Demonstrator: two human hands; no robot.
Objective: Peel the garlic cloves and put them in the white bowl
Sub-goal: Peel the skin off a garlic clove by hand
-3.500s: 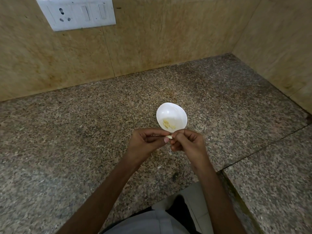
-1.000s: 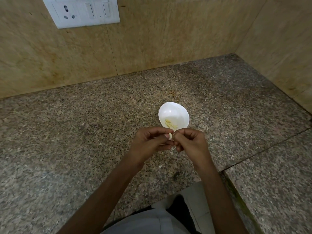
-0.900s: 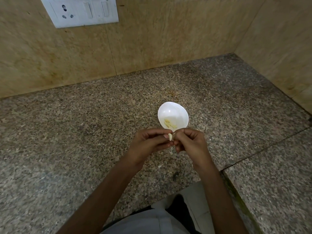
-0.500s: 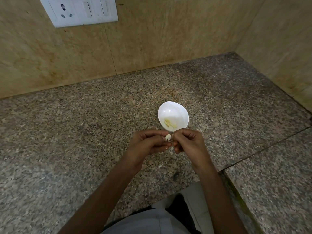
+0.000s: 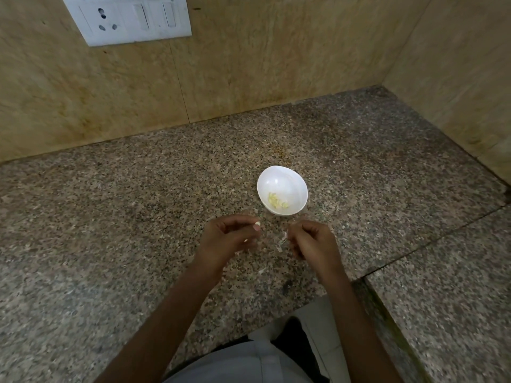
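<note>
garlic clove (image 5: 257, 223) is pinched in curled left hand (image 5: 226, 240) fingertips; peel strip (image 5: 283, 239) is pinched by right hand (image 5: 313, 241). hands are held apart, near white bowl (image 5: 279, 178) of peeled cloves (image 5: 278, 201).

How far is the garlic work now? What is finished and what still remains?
Done: a few peeled cloves lie in the white bowl. In hand: the left hand pinches a garlic clove that looks peeled; the right hand holds a strip of peel. Left: drop this clove into the bowl. No more unpeeled garlic is visible on the counter.
</note>
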